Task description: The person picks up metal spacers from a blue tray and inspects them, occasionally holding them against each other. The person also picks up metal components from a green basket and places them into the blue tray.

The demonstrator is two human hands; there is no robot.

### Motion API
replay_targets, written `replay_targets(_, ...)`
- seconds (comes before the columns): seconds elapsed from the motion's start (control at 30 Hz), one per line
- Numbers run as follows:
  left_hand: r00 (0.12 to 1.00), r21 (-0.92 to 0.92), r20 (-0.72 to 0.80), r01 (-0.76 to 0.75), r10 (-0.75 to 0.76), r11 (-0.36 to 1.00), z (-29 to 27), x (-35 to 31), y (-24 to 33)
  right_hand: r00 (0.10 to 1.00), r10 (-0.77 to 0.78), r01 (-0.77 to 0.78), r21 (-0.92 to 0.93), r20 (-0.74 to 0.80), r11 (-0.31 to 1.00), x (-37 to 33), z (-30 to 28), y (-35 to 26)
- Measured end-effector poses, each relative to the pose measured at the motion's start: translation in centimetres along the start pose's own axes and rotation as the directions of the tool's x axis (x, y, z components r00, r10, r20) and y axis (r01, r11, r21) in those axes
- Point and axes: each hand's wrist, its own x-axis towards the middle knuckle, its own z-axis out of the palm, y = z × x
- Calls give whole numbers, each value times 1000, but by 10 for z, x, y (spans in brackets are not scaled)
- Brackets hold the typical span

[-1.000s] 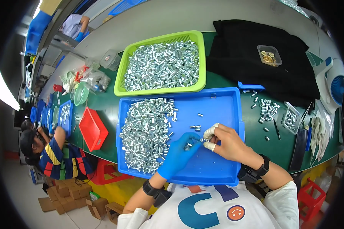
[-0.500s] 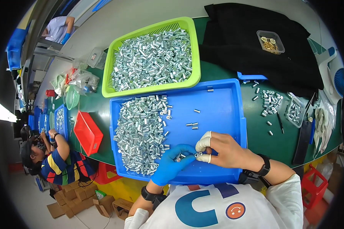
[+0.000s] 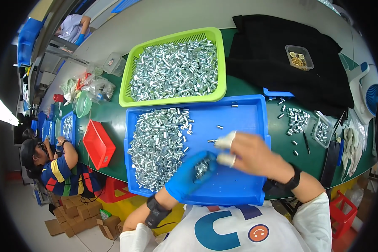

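My left hand [image 3: 191, 176], in a blue glove, is cupped around several small silver flanged metal sleeves [image 3: 202, 168]. It is above the blue tray [image 3: 239, 185], right of a large heap of the same sleeves [image 3: 157, 147]. My right hand [image 3: 250, 155], with white finger cots on thumb and fingertips, hovers just right of the left one. Blurred by motion, its thumb and forefinger stand apart with nothing visible between them. Close to its fingertips a loose sleeve [image 3: 211, 141] lies on the tray floor; another loose sleeve [image 3: 219, 127] lies farther back.
Behind the tray stands a green basket [image 3: 124, 90] full of sleeves. A red bin [image 3: 98, 145] sits left. More sleeves [image 3: 298, 119], a clear box [image 3: 322, 130] and black cloth [image 3: 290, 80] are at right. A co-worker [image 3: 63, 168] sits far left.
My hands have come apart from a shared pinch at a sleeve. The right fingers have opened and moved slightly away and up; the left hand has turned, showing sleeves in its palm. The view has shifted slightly.
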Motion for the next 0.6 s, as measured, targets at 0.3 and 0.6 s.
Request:
replay_targets(0.3,607,689,76,-606,791,399,-20,95,154,965,148,51,-713,215,699,34,-15,47)
replay_targets(0.6,567,790,513,-606,644,-97,3,52,80,971,129,42,-674,201,737,29,-13,58)
